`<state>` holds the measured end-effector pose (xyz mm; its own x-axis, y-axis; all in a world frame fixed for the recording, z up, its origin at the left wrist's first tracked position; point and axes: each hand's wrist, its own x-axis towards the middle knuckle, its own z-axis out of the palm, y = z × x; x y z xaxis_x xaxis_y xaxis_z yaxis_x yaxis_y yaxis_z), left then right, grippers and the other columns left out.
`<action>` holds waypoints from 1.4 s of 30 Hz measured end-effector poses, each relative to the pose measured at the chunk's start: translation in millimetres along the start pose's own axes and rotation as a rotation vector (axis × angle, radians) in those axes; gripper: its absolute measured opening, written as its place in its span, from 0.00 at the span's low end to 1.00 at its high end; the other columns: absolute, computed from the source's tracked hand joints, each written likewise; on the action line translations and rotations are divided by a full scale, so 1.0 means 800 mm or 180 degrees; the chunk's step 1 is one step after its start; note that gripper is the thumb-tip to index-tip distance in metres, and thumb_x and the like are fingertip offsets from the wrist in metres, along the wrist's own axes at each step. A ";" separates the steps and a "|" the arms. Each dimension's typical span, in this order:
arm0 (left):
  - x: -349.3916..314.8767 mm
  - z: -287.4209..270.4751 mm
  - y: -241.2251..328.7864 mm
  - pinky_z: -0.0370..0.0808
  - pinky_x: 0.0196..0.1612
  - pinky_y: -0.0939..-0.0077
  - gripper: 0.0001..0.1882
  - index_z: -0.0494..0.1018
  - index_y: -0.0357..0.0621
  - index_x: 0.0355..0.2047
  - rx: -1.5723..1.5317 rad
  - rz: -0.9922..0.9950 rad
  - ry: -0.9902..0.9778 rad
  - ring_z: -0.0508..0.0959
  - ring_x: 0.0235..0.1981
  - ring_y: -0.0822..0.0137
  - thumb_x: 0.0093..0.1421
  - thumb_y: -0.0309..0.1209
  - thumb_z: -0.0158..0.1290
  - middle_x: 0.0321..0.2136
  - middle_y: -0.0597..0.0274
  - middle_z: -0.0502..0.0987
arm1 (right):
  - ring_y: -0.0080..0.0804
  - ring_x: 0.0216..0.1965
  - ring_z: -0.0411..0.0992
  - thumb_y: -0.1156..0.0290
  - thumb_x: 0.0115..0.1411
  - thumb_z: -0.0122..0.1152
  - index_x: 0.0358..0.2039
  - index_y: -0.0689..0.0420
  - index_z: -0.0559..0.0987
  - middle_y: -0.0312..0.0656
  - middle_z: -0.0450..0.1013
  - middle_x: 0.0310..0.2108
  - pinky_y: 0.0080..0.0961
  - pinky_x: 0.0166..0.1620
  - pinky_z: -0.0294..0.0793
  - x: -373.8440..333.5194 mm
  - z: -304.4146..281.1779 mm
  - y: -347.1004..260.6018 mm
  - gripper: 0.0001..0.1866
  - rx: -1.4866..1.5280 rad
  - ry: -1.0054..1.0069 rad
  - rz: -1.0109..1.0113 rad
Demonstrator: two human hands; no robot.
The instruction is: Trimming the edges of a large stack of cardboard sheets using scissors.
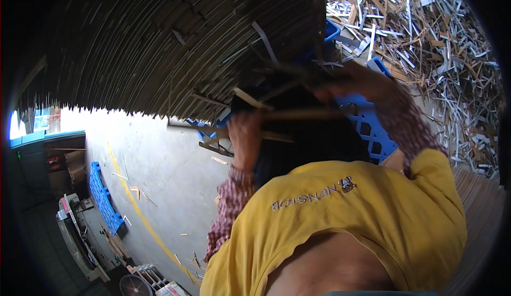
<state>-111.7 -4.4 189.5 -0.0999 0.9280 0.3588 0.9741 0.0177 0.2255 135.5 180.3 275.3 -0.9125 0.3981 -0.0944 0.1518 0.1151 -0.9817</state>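
Note:
A tall stack of cardboard sheets [143, 62] with ragged edges fills the upper left, right in front of me. My left hand [246, 136] is closed at the end of a brown cardboard strip [303, 114], which runs toward the right, smeared by motion. Another pale strip [252, 99] lies slantwise just above that hand. Farther right and higher, my right hand [351, 83] reaches in beside the stack's dark end. It is blurred, and whatever its fingers grip is hidden in shadow. Both forearms wear checked sleeves.
Heaped cardboard scraps [426, 56] cover the floor at upper right. A blue plastic pallet [372, 131] lies below the stack, and another blue pallet [104, 200] is at left. Machinery [82, 237] and a fan [134, 285] stand at lower left. A yellow line [138, 211] crosses the floor.

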 end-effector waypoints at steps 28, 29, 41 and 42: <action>0.104 -0.050 -0.005 0.63 0.49 0.65 0.19 0.67 0.39 0.46 -0.0734 0.0125 0.1241 0.67 0.48 0.53 0.54 0.32 0.49 0.43 0.48 0.69 | 0.23 0.21 0.67 0.60 0.54 0.51 0.27 0.60 0.75 0.39 0.70 0.21 0.19 0.19 0.64 0.068 0.076 0.071 0.15 0.0235 0.1127 0.1082; 0.112 -0.037 -0.003 0.62 0.50 0.64 0.20 0.67 0.39 0.46 -0.0383 0.0358 0.1013 0.66 0.49 0.52 0.53 0.33 0.50 0.43 0.48 0.69 | 0.26 0.21 0.68 0.58 0.54 0.51 0.27 0.61 0.75 0.42 0.70 0.21 0.21 0.21 0.65 0.049 0.083 0.075 0.17 0.0269 0.0768 0.1138; 0.048 -0.005 -0.017 0.61 0.45 0.64 0.16 0.71 0.43 0.37 -0.0763 -0.0240 -0.0255 0.67 0.40 0.55 0.46 0.33 0.56 0.37 0.56 0.70 | 0.30 0.30 0.70 0.56 0.54 0.53 0.39 0.63 0.73 0.45 0.72 0.27 0.25 0.36 0.68 0.148 0.010 0.046 0.22 -0.0617 -0.0184 -0.0137; 0.054 -0.006 -0.008 0.61 0.46 0.64 0.17 0.71 0.44 0.38 -0.0552 -0.0280 0.0046 0.66 0.41 0.55 0.46 0.33 0.56 0.38 0.56 0.69 | 0.25 0.24 0.69 0.50 0.55 0.50 0.32 0.61 0.76 0.41 0.72 0.21 0.24 0.29 0.67 0.185 0.006 0.052 0.24 -0.1060 0.0122 -0.0317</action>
<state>-123.3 33.8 208.0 -0.1874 0.9202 0.3436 0.9120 0.0331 0.4089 5.2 240.0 219.7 -0.9150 0.4032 0.0115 0.1843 0.4431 -0.8773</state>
